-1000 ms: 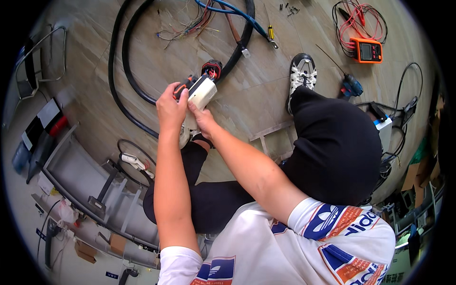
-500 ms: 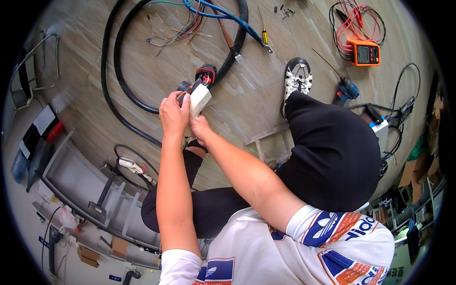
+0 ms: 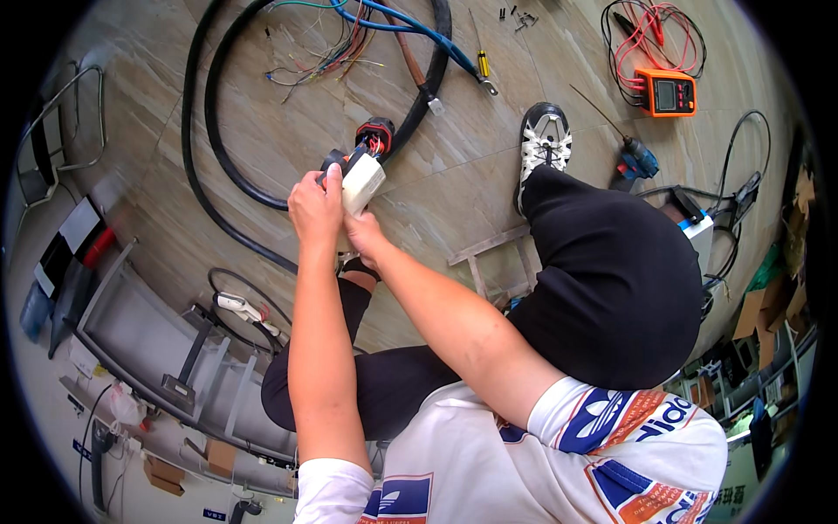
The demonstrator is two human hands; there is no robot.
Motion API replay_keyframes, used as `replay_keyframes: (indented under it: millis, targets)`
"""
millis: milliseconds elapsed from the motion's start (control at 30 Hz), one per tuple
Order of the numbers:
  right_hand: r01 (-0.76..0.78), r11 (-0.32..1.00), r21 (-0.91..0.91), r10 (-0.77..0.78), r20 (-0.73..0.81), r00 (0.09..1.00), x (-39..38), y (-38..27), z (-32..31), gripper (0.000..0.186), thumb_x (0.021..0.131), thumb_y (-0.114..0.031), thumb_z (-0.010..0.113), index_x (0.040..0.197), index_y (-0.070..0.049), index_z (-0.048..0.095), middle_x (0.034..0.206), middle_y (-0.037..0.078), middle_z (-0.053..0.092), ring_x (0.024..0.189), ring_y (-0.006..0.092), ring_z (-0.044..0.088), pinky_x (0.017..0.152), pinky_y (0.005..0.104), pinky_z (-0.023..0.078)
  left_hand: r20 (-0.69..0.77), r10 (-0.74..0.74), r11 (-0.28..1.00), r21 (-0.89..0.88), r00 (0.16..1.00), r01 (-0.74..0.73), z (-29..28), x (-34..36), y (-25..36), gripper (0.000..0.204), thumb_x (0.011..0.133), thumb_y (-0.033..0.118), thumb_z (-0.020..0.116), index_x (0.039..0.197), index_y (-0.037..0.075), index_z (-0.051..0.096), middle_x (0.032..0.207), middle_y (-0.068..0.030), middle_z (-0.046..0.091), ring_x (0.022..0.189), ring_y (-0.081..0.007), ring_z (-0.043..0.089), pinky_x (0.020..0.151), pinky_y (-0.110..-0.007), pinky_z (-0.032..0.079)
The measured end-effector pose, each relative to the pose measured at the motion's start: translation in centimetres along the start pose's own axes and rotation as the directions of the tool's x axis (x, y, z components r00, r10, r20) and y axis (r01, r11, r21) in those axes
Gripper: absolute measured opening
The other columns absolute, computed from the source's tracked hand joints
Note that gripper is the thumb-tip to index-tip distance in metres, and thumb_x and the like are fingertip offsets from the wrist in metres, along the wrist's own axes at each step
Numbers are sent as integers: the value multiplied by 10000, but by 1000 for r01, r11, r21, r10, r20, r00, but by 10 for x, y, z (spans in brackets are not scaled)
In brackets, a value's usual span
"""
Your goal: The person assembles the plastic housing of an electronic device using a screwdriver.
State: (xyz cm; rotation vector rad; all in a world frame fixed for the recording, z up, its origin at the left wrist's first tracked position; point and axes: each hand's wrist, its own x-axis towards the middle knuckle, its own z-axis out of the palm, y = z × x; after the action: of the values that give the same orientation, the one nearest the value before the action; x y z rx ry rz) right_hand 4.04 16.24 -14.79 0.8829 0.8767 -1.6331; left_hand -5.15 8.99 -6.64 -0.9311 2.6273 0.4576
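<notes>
Both of my hands are on a white and black charging connector [image 3: 363, 182], held low over the floor. My left hand [image 3: 316, 205] is closed around its left side, thumb lying along the black part. From below, my right hand [image 3: 363, 236] grips the lower end of the white housing; most of its fingers are hidden. A round black socket end [image 3: 375, 135] with a red ring and red wires inside sticks out at the far end. Thick black cable [image 3: 417, 122] curves right behind it. Beyond lie loose thin coloured wires [image 3: 349, 57] and blue cables with a metal lug.
A yellow-handled screwdriver [image 3: 483, 64] and several screws [image 3: 522, 17] lie ahead. Farther right are an orange multimeter [image 3: 670, 93] with red and black leads and a blue power drill [image 3: 639, 160]. Left stand a grey metal frame [image 3: 131, 323] and a white plug on a cable [image 3: 240, 305].
My left thumb has moved up slightly along the connector. Both hands keep their hold, and the whole view has shifted a little.
</notes>
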Motion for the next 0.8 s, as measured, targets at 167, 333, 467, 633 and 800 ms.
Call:
replay_keyframes:
  millis: [167, 333, 467, 633, 800]
  targets:
    - [9, 1000, -6, -9, -19, 1000, 4, 2, -1, 806, 800, -561, 732, 1272, 63, 540, 1157, 127, 644, 996, 179, 622, 846, 327, 494, 32, -42, 983, 180, 999, 36, 0, 3, 10, 498, 910, 459, 535, 852, -6, 702, 800, -242, 675, 808, -412, 644, 785, -494, 474]
    - [9, 1000, 26, -8, -13, 1000, 4, 1, 2, 798, 770, -526, 766, 1257, 68, 552, 1135, 120, 650, 971, 165, 626, 835, 315, 491, 83, -24, 959, 282, 996, 0, -6, 1, 18, 447, 908, 432, 548, 832, 10, 675, 787, -212, 681, 836, -408, 645, 778, -503, 464]
    - [10, 1000, 21, -9, -28, 1000, 5, 0, 2, 792, 758, -512, 780, 1251, 66, 558, 1130, 111, 650, 963, 158, 623, 831, 311, 488, 95, 45, 982, 179, 994, -62, -9, -2, 18, 319, 878, 338, 619, 885, 18, 623, 833, -211, 680, 848, -409, 645, 770, -500, 462]
    - [21, 1000, -4, -21, -23, 1000, 5, 2, 4, 811, 774, -602, 695, 1241, 53, 592, 1170, 173, 645, 1073, 230, 615, 886, 348, 464, 43, 192, 974, 112, 980, -196, -12, -4, 22, 295, 839, 215, 667, 1038, 37, 539, 913, -194, 680, 858, -409, 643, 769, -500, 459]
    - [17, 1000, -17, -18, -49, 999, 2, -5, 6, 823, 772, -605, 709, 1258, 47, 580, 1173, 155, 643, 1052, 217, 616, 882, 340, 473, 86, 234, 961, 128, 968, -244, -15, 2, 10, 301, 847, 213, 657, 1049, 50, 506, 917, -185, 682, 870, -418, 638, 773, -497, 469]
